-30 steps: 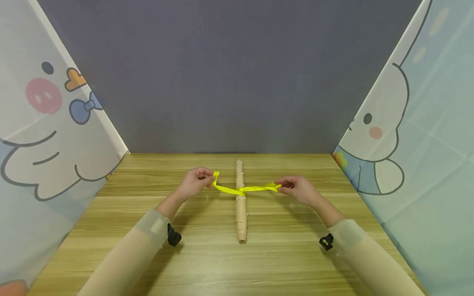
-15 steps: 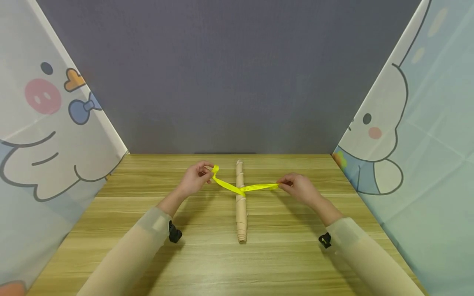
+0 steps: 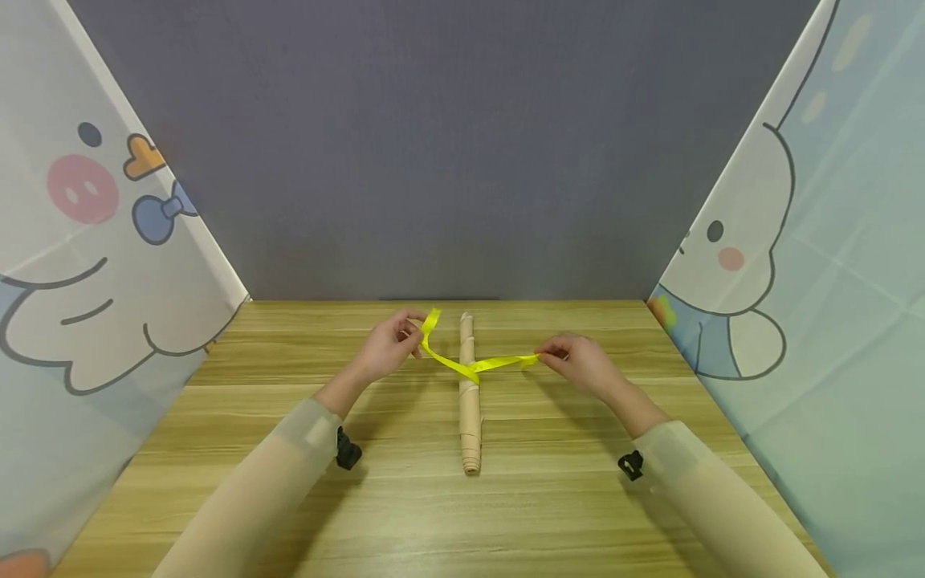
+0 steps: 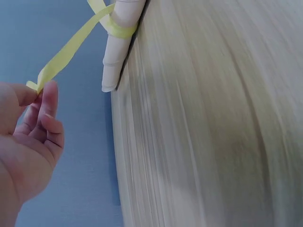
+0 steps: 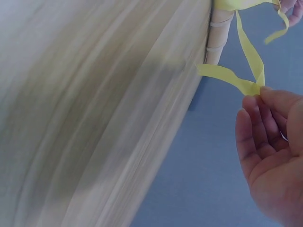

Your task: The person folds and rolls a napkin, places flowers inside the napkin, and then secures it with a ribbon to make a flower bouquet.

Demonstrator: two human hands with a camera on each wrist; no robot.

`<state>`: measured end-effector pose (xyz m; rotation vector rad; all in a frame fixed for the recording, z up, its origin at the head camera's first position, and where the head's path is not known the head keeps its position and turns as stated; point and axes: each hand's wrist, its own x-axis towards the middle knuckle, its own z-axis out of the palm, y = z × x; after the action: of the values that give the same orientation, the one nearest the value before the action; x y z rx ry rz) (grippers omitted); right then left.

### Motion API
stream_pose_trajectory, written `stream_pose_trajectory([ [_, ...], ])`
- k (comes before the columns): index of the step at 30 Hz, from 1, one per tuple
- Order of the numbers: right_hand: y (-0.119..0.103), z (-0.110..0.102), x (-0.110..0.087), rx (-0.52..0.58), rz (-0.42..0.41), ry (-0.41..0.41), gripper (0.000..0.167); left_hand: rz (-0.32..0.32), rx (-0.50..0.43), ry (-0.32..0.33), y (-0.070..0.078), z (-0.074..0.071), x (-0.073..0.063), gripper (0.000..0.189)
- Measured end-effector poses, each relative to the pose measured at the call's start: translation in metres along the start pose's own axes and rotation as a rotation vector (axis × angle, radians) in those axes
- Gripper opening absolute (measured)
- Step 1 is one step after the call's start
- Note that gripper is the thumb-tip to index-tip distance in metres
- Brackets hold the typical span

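Note:
A tan rolled-up sheet (image 3: 470, 425) lies lengthwise on the table, bound by thin pale bands. Round its middle passes a bright yellow ribbon (image 3: 499, 364), crossed on top, with an end drawn out to each side. My left hand (image 3: 390, 347) pinches one end between thumb and finger, and the tip sticks up past the fingers. On the other side my right hand (image 3: 580, 365) pinches the second end. The right wrist view shows a loose tail of ribbon (image 5: 218, 72) beyond those fingertips. Both hands are raised over the table, left and right of the roll.
The wood-grain table (image 3: 448, 522) ends at a dark grey panel (image 3: 448, 160) behind. Cartoon-printed side panels stand at left (image 3: 43, 337) and right (image 3: 831, 337). A small black device sits at each wrist.
My left hand has risen and shifted farther back and slightly to the right with its ribbon end. The right hand has moved slightly back and inward. The roll stays in place.

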<state>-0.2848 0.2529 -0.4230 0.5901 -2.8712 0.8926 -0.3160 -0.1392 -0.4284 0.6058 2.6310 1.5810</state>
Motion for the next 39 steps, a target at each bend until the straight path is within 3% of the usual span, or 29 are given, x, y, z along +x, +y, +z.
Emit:
stream_pose_trajectory([
  [3, -0.002, 0.0, 0.0, 0.013, -0.002, 0.006, 0.016, 0.045, 0.003, 0.001, 0.0, 0.001, 0.003, 0.051],
  [6, -0.003, 0.0, 0.0, 0.014, -0.009, 0.015, 0.016, 0.056, 0.038, -0.006, 0.002, 0.002, 0.003, 0.047],
  [11, -0.004, 0.0, 0.002, 0.01, -0.011, 0.016, 0.016, 0.0, 0.043, -0.029, 0.007, 0.004, 0.003, 0.032],
  [15, -0.005, 0.0, 0.003, 0.006, -0.017, 0.014, 0.016, -0.032, 0.064, -0.015, 0.008, 0.009, 0.005, 0.035],
  [19, -0.007, 0.0, 0.004, 0.019, -0.031, 0.019, 0.016, 0.003, 0.164, 0.03, 0.009, 0.013, 0.01, 0.039],
  [23, -0.011, -0.001, 0.006, 0.033, -0.036, 0.026, 0.016, 0.059, 0.284, 0.078, 0.011, 0.018, 0.014, 0.025],
  [27, -0.014, -0.003, 0.008, 0.031, -0.042, 0.034, 0.016, 0.06, 0.351, 0.065, 0.012, 0.025, 0.02, 0.02],
  [32, -0.022, -0.005, 0.011, 0.04, -0.058, 0.045, 0.016, 0.017, 0.257, 0.004, 0.015, 0.036, 0.027, 0.024],
  [39, -0.035, -0.006, 0.018, 0.062, -0.058, 0.047, 0.018, -0.09, -0.01, -0.01, 0.018, 0.045, 0.032, 0.032],
])
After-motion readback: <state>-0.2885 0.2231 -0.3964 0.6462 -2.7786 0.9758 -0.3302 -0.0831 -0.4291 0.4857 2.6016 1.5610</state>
